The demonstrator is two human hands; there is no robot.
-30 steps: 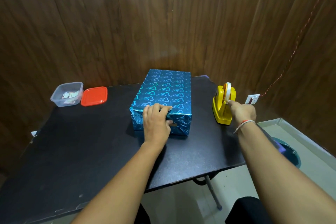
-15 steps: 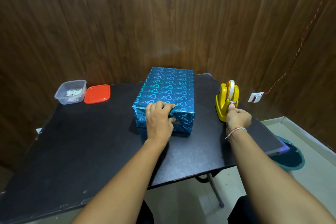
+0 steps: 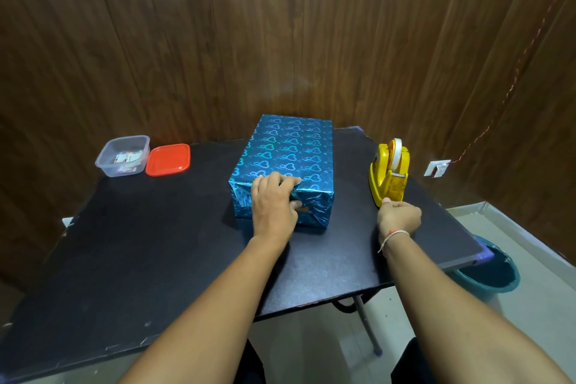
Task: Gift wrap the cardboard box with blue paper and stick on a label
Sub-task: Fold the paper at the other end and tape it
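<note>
- Your left hand (image 3: 274,206) lies flat, grip spread, pressing the folded near end of the blue-wrapped box (image 3: 288,159) at the counter's (image 3: 140,243) middle.
- Your right hand (image 3: 399,220) pinches something at the yellow tape dispenser's (image 3: 388,174) near end.
- Far left, an open clear tub (image 3: 122,155) holds small packets, its red lid (image 3: 168,159) beside it.

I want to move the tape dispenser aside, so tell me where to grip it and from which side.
Grip the yellow tape dispenser across its two flat side walls at the tall rear hump, coming down from above. It stands upright and narrow, and this likely avoids the cutter end near the right hand.
</note>
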